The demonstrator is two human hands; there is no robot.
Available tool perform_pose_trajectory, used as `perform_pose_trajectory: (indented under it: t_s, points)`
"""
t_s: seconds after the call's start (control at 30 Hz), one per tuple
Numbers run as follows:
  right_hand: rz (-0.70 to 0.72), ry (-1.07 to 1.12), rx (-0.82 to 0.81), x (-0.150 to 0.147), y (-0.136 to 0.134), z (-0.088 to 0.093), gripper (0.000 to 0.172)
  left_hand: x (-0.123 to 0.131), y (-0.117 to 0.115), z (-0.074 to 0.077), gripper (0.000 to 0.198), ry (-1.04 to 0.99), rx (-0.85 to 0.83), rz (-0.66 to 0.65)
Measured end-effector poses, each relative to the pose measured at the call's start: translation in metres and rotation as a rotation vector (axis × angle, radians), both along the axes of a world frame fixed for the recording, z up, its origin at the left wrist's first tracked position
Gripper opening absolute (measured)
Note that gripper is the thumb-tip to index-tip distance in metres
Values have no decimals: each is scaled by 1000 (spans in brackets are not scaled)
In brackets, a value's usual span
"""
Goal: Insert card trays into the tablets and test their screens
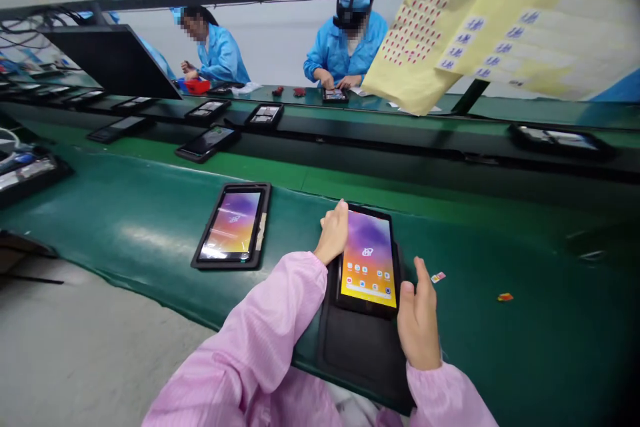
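Observation:
A tablet [369, 253] with a lit home screen lies partly over a black tray [363, 347] on the green bench before me. My left hand [334, 232] grips its upper left edge, some fingers curled and partly hidden. My right hand [420, 320] is open beside the lower right edge, thumb and fingers apart, holding nothing. Just beyond its fingertips lies a small white and pink card [438, 277]. Farther right is a small orange piece [505, 297]. To the left, another lit tablet [233, 223] sits in its own black tray [264, 203].
Beyond the green bench [125, 207], a dark conveyor line carries several device trays, including one tray [207, 141]. Two people in blue work across it. A monitor [115, 60] hangs at upper left; yellow sheets [415, 33] hang at upper right.

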State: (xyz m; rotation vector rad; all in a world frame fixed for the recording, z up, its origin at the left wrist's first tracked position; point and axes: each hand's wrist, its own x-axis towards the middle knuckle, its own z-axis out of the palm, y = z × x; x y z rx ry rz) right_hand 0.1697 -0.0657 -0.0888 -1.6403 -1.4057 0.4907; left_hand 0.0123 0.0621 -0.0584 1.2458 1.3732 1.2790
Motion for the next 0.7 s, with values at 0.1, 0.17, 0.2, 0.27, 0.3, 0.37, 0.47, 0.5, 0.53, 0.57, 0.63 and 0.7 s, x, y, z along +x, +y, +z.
perform_pose_trajectory:
  t_s: [0.1,0.17,0.2,0.27,0.3,0.37,0.47,0.5,0.53,0.57,0.63,0.7]
  points:
    - [-12,-53,5,4,-9,2,69,-30,6,12,55,229,55,76]
    - [-26,-77,6,11,-15,2,70,-75,9,24,62,377,78,187]
    - [-34,-90,7,16,-18,3,69,-104,9,29,65,451,77,266]
    - [-57,-109,-1,23,-21,2,69,-171,6,34,71,819,-52,565]
    - [-69,-111,-16,26,-23,2,68,-204,3,33,78,918,-174,686]
    - [-74,-104,-65,26,-29,-1,67,-260,-4,24,82,977,-349,606]
    - [28,-213,-86,15,-45,-8,77,-302,-17,-3,73,987,-332,396]
    - [79,-300,-64,10,-53,-11,89,-305,-21,-14,73,1005,-286,345]
    - [124,-397,-37,3,-62,-14,104,-304,-26,-23,74,1025,-236,302]
    - [154,-493,-13,-3,-71,-17,118,-299,-31,-31,76,1039,-189,260]
    - [155,-627,9,-12,-86,-22,135,-277,-43,-42,76,1032,-126,190]
    - [119,-678,3,-17,-94,-25,137,-246,-56,-48,77,994,-94,165]
